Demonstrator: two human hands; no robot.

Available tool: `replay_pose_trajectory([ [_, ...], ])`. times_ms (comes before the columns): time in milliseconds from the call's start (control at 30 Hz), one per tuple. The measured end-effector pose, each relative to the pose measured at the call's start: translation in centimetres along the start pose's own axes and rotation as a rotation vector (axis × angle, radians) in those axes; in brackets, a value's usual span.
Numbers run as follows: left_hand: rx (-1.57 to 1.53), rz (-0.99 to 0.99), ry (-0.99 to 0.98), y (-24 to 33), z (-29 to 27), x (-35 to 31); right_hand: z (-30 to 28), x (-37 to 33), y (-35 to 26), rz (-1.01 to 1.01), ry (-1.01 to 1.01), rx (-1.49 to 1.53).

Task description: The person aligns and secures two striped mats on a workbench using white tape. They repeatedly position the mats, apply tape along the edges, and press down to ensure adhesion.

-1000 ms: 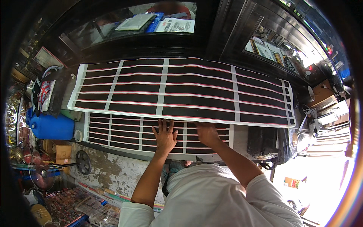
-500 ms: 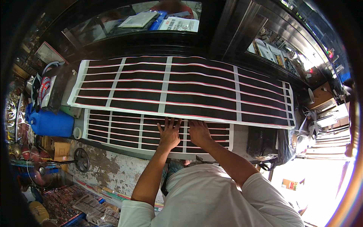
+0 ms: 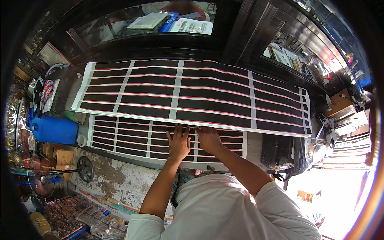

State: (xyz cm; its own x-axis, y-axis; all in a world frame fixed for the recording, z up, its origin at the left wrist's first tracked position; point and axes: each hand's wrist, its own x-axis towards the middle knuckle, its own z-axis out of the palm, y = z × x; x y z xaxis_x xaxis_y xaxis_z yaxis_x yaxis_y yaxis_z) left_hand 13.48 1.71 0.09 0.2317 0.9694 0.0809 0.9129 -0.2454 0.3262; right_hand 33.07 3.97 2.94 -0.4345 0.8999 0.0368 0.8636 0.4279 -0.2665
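Note:
A small printed sheet [image 3: 132, 136], black bands divided by white and red lines, lies on the near side of the bench. Flat on it, fingers spread, rests my left hand [image 3: 179, 143], its fingertips close to the front edge of a larger stack of similar banded sheets [image 3: 216, 96]. My right hand [image 3: 209, 140] lies on the small sheet just to the right, palm down, fingers closer together and touching or nearly touching the stack's edge. Nothing visible is held in either hand. The larger stack overlaps the small sheet's far edge.
A blue jerrycan [image 3: 55, 129] and a tape roll [image 3: 81, 140] sit at the bench's left end. Black plastic-wrapped bundles [image 3: 278, 150] are at the right. Behind the sheets stands a dark cabinet with glass panels [image 3: 240, 36]. A black handwheel [image 3: 85, 169] is below left.
My right hand has slid slightly left, nearer to my left hand. My left hand stays in nearly the same place, and the sheets have not visibly moved.

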Motion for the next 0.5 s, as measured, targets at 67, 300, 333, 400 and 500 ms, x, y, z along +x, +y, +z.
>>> replay_pose_trajectory([
  [67,0.007,0.000,-0.005,-0.1,0.3,-0.3,0.0,0.1,0.0,-0.009,-0.015,-0.017],
  [300,0.055,-0.010,-0.057,0.4,0.3,-0.1,-1.0,0.8,-0.6,0.010,-0.095,-0.045],
  [333,0.067,0.000,-0.065,0.5,0.3,0.0,-0.8,0.8,-0.7,0.011,-0.103,-0.042],
  [400,0.052,-0.002,-0.122,0.6,0.1,0.2,-0.7,0.6,-0.8,0.011,-0.107,-0.042],
  [500,0.071,0.029,-0.174,0.3,-0.2,0.5,-0.6,0.0,-0.9,0.036,-0.101,-0.041],
])
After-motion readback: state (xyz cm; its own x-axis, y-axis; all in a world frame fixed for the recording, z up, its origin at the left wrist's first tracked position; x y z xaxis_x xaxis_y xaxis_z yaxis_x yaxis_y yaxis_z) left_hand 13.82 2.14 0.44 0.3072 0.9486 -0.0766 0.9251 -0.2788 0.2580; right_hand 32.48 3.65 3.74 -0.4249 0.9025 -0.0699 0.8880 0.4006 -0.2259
